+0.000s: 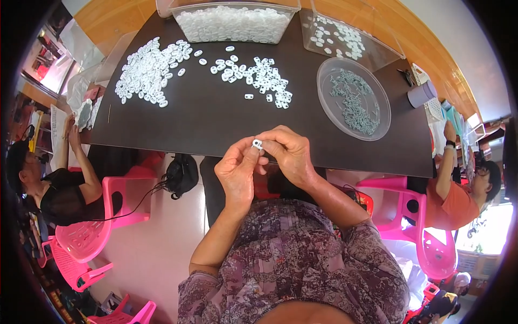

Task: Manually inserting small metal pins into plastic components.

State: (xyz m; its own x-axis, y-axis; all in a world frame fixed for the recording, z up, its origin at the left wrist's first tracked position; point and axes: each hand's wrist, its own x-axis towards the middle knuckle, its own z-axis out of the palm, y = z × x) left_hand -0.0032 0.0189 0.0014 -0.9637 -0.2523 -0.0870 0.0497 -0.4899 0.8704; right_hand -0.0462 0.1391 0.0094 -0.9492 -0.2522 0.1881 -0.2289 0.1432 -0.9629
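A small white plastic piece with dark holes (257, 144) is pinched between my two hands, just over the table's near edge. My left hand (236, 171) grips it from the left with thumb and fingers. My right hand (290, 155) closes on its right side, its fingertips pressed together there. Whether the fingers also hide a smaller part, I cannot tell. Beyond my hands lie a middle pile of squarish white pieces with holes (270, 81) and a larger left pile of oval white pieces (145, 70). To the right, a round clear dish (322, 102) holds grey-green screw-like parts (353, 100).
At the back of the dark table (205, 121) stands a clear bin (232, 36) full of white pieces. A clear tray (372, 46), pliers (406, 77) and a grey-lilac cup (422, 94) are at right. People sit on both sides, near pink chairs (89, 232).
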